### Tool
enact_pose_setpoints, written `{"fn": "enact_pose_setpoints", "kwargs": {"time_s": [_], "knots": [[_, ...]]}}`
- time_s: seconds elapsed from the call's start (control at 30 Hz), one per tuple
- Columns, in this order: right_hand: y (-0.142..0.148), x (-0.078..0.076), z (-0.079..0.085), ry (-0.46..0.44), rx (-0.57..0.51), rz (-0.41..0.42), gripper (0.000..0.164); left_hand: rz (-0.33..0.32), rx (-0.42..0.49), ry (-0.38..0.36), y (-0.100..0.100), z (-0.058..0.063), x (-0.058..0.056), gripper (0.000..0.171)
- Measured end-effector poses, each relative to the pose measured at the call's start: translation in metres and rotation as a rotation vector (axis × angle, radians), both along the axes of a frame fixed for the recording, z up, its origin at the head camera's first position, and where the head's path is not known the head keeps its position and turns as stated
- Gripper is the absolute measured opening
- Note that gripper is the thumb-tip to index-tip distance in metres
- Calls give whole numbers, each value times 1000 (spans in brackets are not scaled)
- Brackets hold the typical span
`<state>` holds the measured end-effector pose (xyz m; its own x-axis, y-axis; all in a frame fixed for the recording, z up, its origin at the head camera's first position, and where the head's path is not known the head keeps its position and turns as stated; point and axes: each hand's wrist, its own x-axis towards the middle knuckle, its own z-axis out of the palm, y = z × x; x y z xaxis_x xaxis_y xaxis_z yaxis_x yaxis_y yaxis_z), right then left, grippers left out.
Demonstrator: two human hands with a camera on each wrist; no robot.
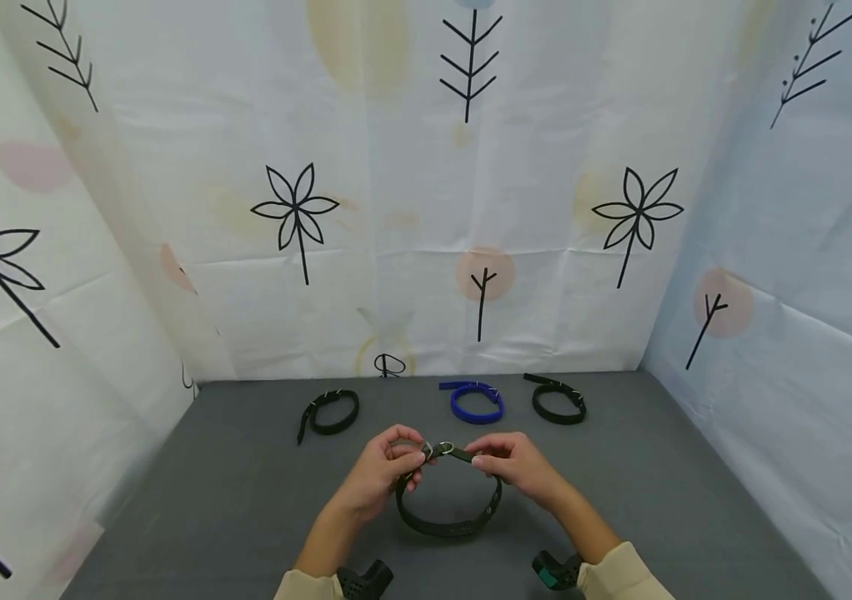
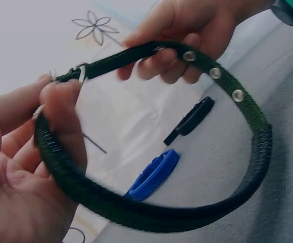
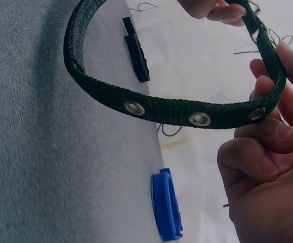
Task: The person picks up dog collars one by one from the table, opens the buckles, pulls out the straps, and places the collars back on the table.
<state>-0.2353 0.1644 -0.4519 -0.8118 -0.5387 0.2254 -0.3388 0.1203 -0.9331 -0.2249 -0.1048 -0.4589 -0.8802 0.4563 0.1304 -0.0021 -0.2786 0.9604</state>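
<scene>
Both hands hold up a dark green woven collar with metal eyelets, bent into a loop above the grey table. The left hand pinches it at the buckle end, beside a metal D-ring. On the other side, the right hand pinches the strap between thumb and fingers. In the right wrist view the eyelets run along the band near the right fingers. The lower part of the loop hangs toward the tabletop; whether it touches cannot be told.
Toward the back of the grey table lie a black collar at left, a blue collar and another black collar at right, each looped. A patterned white cloth walls in the back and sides.
</scene>
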Motion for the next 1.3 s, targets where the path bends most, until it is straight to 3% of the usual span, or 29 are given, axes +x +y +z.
{"fn": "enact_pose_setpoints", "kwargs": {"time_s": [0.13, 0.27, 0.37, 0.5, 0.7, 0.83, 0.93, 1.1, 1.2, 1.3], "knots": [[10, 0, 0, -67, -28, 5, 24, -70, 16, 44, -11, 1, -3, 31], [20, 0, -1, -53, -91, -6, 20, -27, 16, 80, -21, 4, -5, 41], [27, 1, -3, -25, -131, -58, 18, 80, 13, 98, -28, 5, -5, 50], [35, 5, -6, -22, -179, -221, 22, 244, 41, 153, -35, 0, -7, 57], [48, 6, -12, -47, -269, -509, 20, 538, 26, 349, -44, -13, -11, 42], [59, 4, -16, -125, -323, -618, 17, 680, -28, 422, -53, -24, -15, 38], [66, 3, -19, -188, -342, -657, 17, 769, -64, 427, -59, -29, -18, 40], [74, 0, -22, -251, -297, -714, 19, 903, -168, 368, -68, -33, -22, 43], [80, -5, -24, -258, -214, -766, 21, 928, -256, 306, -72, -34, -25, 45], [85, -11, -26, -230, -94, -808, 23, 909, -394, 236, -76, -36, -28, 40]]}}
